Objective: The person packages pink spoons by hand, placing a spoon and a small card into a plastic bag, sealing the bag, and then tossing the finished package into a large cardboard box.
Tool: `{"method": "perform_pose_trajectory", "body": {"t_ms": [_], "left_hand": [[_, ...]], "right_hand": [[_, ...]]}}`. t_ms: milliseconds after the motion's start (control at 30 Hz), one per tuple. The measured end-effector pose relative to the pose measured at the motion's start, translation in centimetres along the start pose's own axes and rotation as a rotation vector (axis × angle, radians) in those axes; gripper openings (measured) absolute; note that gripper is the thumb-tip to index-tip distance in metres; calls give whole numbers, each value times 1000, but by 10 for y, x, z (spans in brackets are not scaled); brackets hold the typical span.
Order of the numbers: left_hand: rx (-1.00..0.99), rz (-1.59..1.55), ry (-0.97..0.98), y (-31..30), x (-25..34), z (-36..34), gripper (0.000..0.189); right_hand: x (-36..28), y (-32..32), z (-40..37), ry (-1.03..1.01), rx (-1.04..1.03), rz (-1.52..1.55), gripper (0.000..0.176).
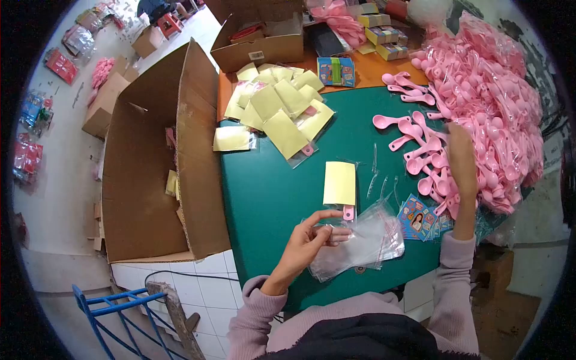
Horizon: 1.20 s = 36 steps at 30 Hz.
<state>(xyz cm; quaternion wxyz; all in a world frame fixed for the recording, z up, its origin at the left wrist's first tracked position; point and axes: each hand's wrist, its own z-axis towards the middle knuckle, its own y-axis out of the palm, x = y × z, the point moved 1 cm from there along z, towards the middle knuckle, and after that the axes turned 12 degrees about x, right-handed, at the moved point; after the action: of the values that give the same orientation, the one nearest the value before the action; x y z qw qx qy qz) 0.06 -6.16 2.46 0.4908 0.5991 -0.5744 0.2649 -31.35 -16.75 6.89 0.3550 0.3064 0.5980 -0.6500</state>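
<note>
My left hand [312,241] is over a stack of clear plastic bags [354,252], its index finger apart from the thumb and other fingers. Just beyond it lies a packed bag with a yellow card [339,183] and a pink spoon handle [348,212] showing at its near end. My right hand [461,144] reaches to the loose pink spoons [429,147], beside a big heap of bagged pink spoons [498,102]. It is smeared by motion, and its fingertips are hard to make out. Blue printed cards [417,217] lie fanned out right of the bags.
Several packed bags with yellow cards [279,108] are piled at the table's far left. A tall open cardboard box [204,162] stands along the left edge. Farther back are a shallow box [258,54], a banded blue card stack [336,72] and more card stacks [384,36].
</note>
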Motion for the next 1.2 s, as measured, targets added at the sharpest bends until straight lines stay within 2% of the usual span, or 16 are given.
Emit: {"method": "perform_pose_trajectory", "body": {"t_ms": [133,200,267,300,367,433,500,567,633,667,733,800,833,900,1100,1200], "left_hand": [[40,-59,16,9,3,-4,27],[22,-107,33,14,0,-4,27],[-54,-159,52,16,0,-5,28],[-54,-153,42,14,-1,-6,28],[-159,-179,31,8,-3,-8,28],[-117,-196,-26,3,0,-8,28],[29,407,171,1,-1,-5,33],[61,449,202,6,-5,-3,29],[159,623,389,5,-9,-1,18],[181,608,386,6,-6,-1,12],[183,567,378,6,-8,0,13],[186,532,371,4,-12,2,14],[201,494,345,3,-15,3,13],[216,457,316,1,-17,3,12],[267,493,256,4,-22,5,10],[313,305,110,6,-26,6,10]], "right_hand": [[-16,27,-40,-57,438,64,33],[-65,65,-69,-486,27,-195,40],[-62,101,-97,-290,-97,-28,34],[-56,106,-99,-281,-96,-22,34],[-47,111,-101,-161,44,131,24],[-50,107,-98,-98,62,217,18],[-47,104,-98,-131,-19,195,18],[-43,104,-99,-124,-49,202,18],[-37,105,-99,-121,-79,209,18],[-33,106,-99,-105,-75,244,16],[-27,111,-101,-85,-67,279,14],[-23,121,-103,274,-122,574,12],[-26,122,-102,274,-121,576,12],[-33,124,-101,502,-176,714,13],[-40,136,-99,451,85,568,13],[-39,139,-100,431,137,543,14]]}}
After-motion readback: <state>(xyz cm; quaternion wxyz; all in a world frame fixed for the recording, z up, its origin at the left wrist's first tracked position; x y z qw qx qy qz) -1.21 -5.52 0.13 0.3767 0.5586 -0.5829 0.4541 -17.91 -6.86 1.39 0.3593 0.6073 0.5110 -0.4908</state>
